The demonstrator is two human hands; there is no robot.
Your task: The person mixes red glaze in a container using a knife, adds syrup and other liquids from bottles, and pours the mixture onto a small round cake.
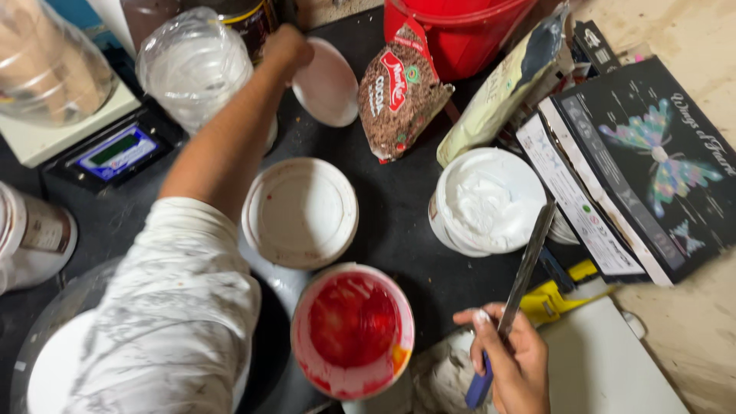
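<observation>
Palette knife [523, 270], long steel blade w/ blue handle, is clasped in the right hand [512, 359] at bottom right, fingers wrapped round the handle, blade angled up toward an open white tub [488, 201] of thick white paste at centre right. From left: a jar w/ paper label [34, 236] at the frame edge, a clear container on a digital scale [107, 146] w/ blue display, then a clear plastic tub [193, 65] at top. Left arm, in a marbled white-grey sleeve [165, 318], stretches across the dark work surface [399, 230]; left hand [287, 47] reaches the far edge beside a small white lid [328, 83], fingers curled, though whether they grip anything cannot be told. Below the forearm lies a round white lid [300, 212] w/ faint red smears, and nearer the camera a white tub [353, 331] coated inside w/ red paint. Centre top: a brown bag w/ red label [400, 96] leans by a red bucket [460, 34]; a pale pouch [506, 88] rests next to it. Right side: a black box w/ iridescent butterfly print [652, 165] sits atop other flat boxes, a yellow item [553, 300] just under them, and a white board [606, 368] at bottom right. Beyond the dark top, a pale, stained wooden surface [694, 322] runs along the right edge. Setting looks like a cluttered indoor craft bench.
</observation>
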